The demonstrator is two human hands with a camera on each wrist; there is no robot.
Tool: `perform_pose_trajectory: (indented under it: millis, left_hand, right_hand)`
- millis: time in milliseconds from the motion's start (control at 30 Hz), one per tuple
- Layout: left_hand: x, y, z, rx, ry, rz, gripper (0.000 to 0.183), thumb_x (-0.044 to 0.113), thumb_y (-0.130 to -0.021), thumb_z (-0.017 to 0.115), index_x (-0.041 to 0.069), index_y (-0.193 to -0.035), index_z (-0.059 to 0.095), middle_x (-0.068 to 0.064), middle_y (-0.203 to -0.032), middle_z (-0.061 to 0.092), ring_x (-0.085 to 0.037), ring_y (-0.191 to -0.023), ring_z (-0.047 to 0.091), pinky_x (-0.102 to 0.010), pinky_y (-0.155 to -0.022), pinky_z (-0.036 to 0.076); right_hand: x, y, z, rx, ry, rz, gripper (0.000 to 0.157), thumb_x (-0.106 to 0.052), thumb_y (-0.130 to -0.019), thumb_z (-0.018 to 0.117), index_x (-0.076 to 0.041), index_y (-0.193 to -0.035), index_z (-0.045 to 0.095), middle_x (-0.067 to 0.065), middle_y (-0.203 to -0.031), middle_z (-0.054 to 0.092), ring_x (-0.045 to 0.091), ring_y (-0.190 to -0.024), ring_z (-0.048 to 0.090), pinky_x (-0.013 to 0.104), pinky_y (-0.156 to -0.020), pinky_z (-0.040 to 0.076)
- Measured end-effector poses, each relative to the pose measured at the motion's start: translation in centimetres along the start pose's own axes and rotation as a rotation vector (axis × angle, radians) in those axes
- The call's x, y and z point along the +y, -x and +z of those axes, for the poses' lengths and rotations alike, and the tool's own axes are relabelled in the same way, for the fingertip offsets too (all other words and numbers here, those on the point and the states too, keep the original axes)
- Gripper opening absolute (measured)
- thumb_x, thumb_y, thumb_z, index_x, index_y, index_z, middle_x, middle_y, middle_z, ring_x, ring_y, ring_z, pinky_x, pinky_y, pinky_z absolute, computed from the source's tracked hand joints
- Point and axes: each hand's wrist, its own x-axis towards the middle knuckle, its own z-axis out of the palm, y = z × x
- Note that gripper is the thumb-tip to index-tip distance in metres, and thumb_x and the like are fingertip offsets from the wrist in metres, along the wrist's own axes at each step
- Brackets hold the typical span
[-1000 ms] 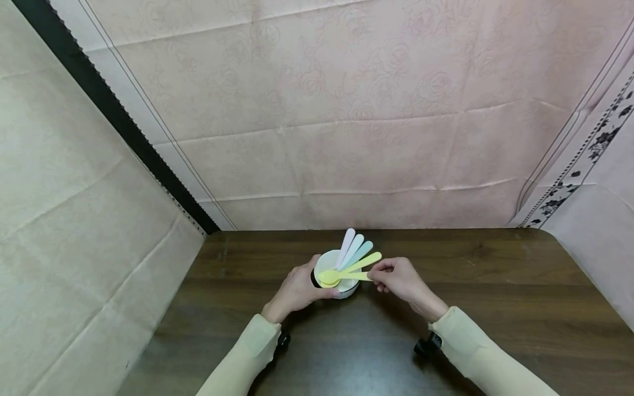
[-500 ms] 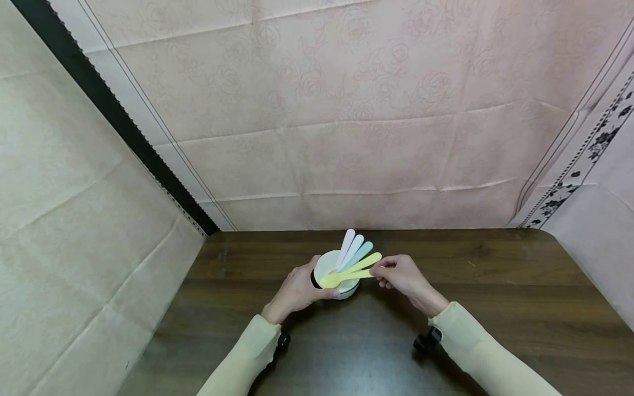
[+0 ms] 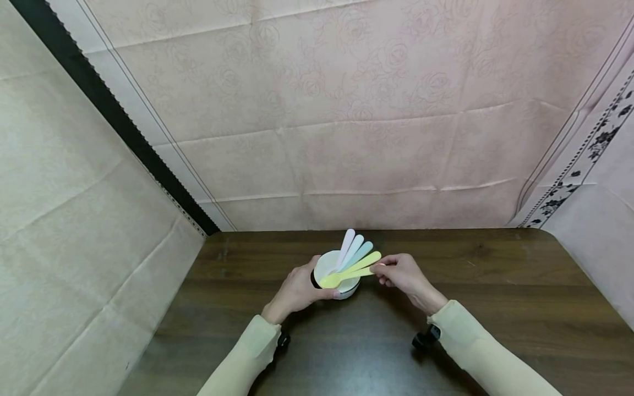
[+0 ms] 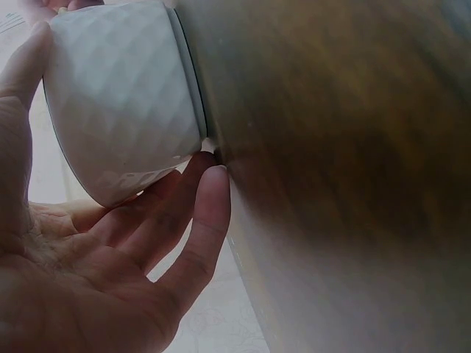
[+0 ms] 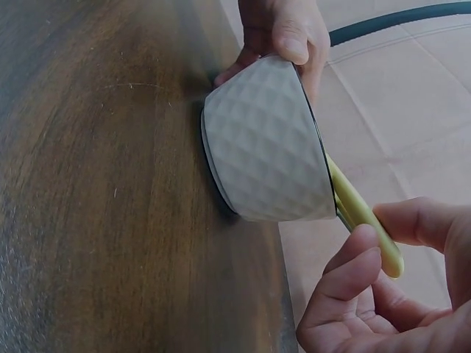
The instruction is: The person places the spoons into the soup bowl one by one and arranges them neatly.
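Observation:
A white bowl point(image 4: 121, 95) with a dark rim and a diamond-textured wall stands on the table. My left hand point(image 3: 299, 287) holds it from the left, thumb on the near side and fingers around the far side. Several spoons fan out of the bowl: a lavender spoon point(image 3: 346, 245), a pale one beside it, a light blue spoon point(image 3: 360, 252) and a yellow-green spoon point(image 3: 369, 260). Nearest to me lies a yellow spoon point(image 3: 331, 280), its head inside the bowl. My right hand point(image 3: 403, 278) pinches this yellow spoon's handle end at the bowl's right side.
The dark wooden table point(image 3: 346, 352) extends to both sides and in front of the bowl. Behind it rises a pale floral cloth wall point(image 3: 371, 137), and cloth also hangs at left and right. Dark wrist devices sit under both sleeves.
My right hand has shifted slightly away from me, swinging the yellow spoon's handle closer to the yellow-green one. The left hand and bowl have hardly moved.

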Motion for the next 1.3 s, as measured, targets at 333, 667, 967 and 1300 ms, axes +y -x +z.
perform_pose_trajectory:
  millis: [333, 667, 967, 1300]
  left_hand:
    - [0.0, -0.2, 0.1, -0.003, 0.003, -0.001, 0.092, 0.06, -0.08, 0.093, 0.018, -0.152, 0.055, -0.002, -0.128, 0.076, -0.017, -0.107, 0.067, -0.042, -0.096, 0.054]
    - [-0.2, -0.5, 0.0, -0.017, 0.001, -0.014, 0.094, 0.062, -0.079, 0.092, 0.018, -0.153, 0.054, -0.002, -0.127, 0.075, -0.017, -0.105, 0.066, -0.043, -0.095, 0.054]
    - [-0.7, -0.7, -0.3, -0.02, 0.011, -0.004, 0.092, 0.061, -0.08, 0.093, 0.021, -0.153, 0.054, -0.001, -0.126, 0.074, -0.016, -0.1, 0.065, -0.04, -0.093, 0.054]
    - [-1.5, 0.2, -0.2, 0.009, -0.039, -0.074, 0.128, 0.067, -0.078, 0.091, 0.005, -0.172, 0.03, -0.017, -0.167, 0.052, -0.037, -0.149, 0.057, -0.059, -0.118, 0.049]
  right_hand:
    - [0.1, 0.1, -0.3, 0.013, -0.055, -0.003, 0.029, -0.019, -0.102, 0.076, 0.006, -0.117, 0.074, 0.003, -0.081, 0.072, 0.012, -0.073, 0.064, 0.028, -0.069, 0.058]
    - [0.4, 0.1, -1.1, 0.054, -0.05, 0.018, 0.042, -0.034, -0.106, 0.072, 0.004, -0.126, 0.073, 0.01, -0.096, 0.076, 0.014, -0.079, 0.068, 0.03, -0.078, 0.061]
    - [0.5, 0.7, -1.3, 0.122, 0.071, -0.071, 0.043, -0.038, -0.104, 0.075, 0.0, -0.125, 0.073, 0.018, -0.105, 0.077, 0.019, -0.086, 0.071, 0.035, -0.081, 0.062]
    - [0.7, 1.6, -1.0, 0.152, 0.268, -0.186, 0.035, -0.035, -0.104, 0.075, -0.006, -0.123, 0.074, 0.018, -0.101, 0.076, 0.026, -0.088, 0.07, 0.029, -0.07, 0.052]
